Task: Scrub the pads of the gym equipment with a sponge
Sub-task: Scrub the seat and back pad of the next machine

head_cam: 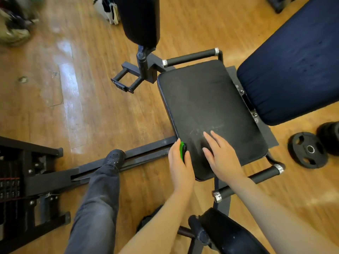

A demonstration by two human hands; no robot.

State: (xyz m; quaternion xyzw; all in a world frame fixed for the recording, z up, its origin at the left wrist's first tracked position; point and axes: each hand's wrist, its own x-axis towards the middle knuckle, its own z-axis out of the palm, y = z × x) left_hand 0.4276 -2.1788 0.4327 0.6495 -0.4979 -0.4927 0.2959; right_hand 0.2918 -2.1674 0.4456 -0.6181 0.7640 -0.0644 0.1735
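Black vinyl covers the seat pad (207,107) of the gym machine, a rounded rectangle in the middle of the head view with pale smears toward its near end. At its 7 o'clock corner the left hand (180,167) grips a green sponge (182,151), fingers and thumb curled round it so only a narrow green and dark strip shows, held against the pad's near left edge. Just beside it at 3 o'clock, the right hand (221,158) lies flat on the pad with fingers straight and slightly spread, holding nothing.

At 2 o'clock from the seat stands the navy backrest pad (291,70), tilted upward and apart from the seat by a gap where bolts show. At 11 o'clock a black roller pad (140,21) rises on a dark steel arm (142,63). Foam-covered grab handles (190,57) with silver end caps flank the seat at 12 and 5 o'clock. Another black pad (227,233) sits at 6 o'clock, under the right forearm.

On the wooden floor (73,107) at 3 o'clock lies a black weight plate (308,149), with more dark weights just beyond it. At 9 o'clock the person's leg in grey trousers ends in a dark perforated shoe (114,156) resting on the machine's floor rail (143,153), and a weight stack (11,187) fills the 8 o'clock edge.
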